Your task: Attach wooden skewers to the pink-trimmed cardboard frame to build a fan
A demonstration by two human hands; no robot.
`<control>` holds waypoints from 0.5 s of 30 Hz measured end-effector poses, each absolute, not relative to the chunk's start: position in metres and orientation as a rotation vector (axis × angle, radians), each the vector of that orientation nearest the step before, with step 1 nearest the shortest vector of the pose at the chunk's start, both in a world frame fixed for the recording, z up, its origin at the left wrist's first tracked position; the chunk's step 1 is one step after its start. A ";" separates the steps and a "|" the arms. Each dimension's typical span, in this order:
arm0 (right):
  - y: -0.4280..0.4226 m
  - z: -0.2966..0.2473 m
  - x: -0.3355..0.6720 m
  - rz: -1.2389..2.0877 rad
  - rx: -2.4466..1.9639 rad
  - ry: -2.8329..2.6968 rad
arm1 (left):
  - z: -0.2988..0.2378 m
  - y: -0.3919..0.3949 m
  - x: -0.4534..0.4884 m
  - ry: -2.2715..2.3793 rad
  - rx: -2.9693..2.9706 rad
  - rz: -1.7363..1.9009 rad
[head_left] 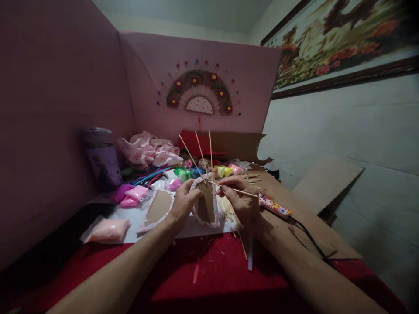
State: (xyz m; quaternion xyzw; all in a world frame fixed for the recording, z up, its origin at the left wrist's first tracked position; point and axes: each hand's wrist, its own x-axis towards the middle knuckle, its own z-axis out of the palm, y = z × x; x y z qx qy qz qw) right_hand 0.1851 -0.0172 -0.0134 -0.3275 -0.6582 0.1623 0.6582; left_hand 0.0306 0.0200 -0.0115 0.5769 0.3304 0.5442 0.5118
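Closed around the left side of a half-round cardboard piece is my left hand. Pale printed cloth wraps the edge of that piece. Three thin wooden sticks fan upward from its top. My right hand pinches another wooden stick, held nearly level, its left tip at the piece's upper edge; whether it touches is unclear. A similar cloth-edged cardboard piece lies to the left. Loose sticks lie beneath my right hand. Beside it rests a flower-patterned glue gun with a black cord.
A purple tumbler, crumpled pink cloth and bagged soft clay occupy the left. Brown cardboard covers the right of the red tablecloth. A decorated fan hangs on the pink board behind.
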 end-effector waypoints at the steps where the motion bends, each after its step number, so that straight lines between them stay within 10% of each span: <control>1: -0.017 -0.014 0.185 0.374 -0.742 -1.497 | -0.011 0.019 0.031 0.792 1.410 1.301; 15: -0.013 -0.013 0.186 0.233 -0.848 -1.449 | -0.012 0.021 0.031 0.813 1.451 1.375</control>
